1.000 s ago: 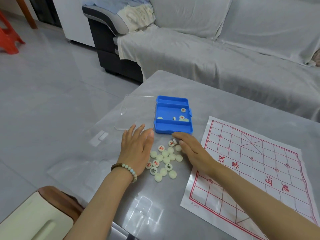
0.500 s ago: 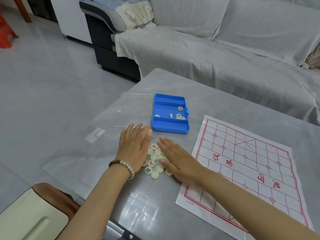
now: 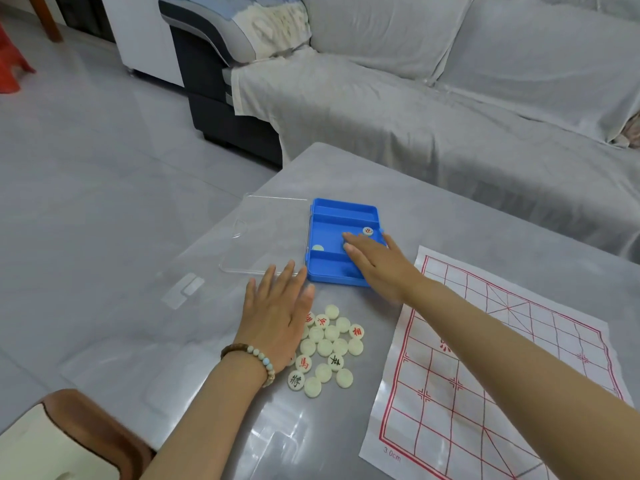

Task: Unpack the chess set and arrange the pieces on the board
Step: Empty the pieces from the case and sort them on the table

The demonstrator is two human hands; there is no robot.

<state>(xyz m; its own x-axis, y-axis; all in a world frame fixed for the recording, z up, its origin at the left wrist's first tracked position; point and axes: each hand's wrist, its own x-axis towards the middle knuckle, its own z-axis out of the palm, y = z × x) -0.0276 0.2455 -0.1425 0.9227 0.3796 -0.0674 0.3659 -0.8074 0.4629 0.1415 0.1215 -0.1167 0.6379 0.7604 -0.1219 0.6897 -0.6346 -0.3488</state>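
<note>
The glossy grey table point(image 3: 450, 209) carried a thin red-gridded xiangqi board sheet point(image 3: 502, 358). A rectangular blue plastic tray point(image 3: 343, 211) lay beside its clear lid point(image 3: 270, 233). The right hand point(image 3: 377, 261) reached straight-fingered, gripping nothing, into the tray's middle compartment. The left hand point(image 3: 277, 317) lay flat beside the heaped round cream discs point(image 3: 329, 344).

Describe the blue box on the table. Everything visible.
The blue box is a shallow rectangular tray, seemingly plastic, lying open and flat on the grey table. Two ridges split it into three long compartments. The middle one holds a red-marked piece and a pale piece. A clear lid lies flat against its left edge. The right hand reaches over its near right corner, straight fingers in the middle compartment.
</note>
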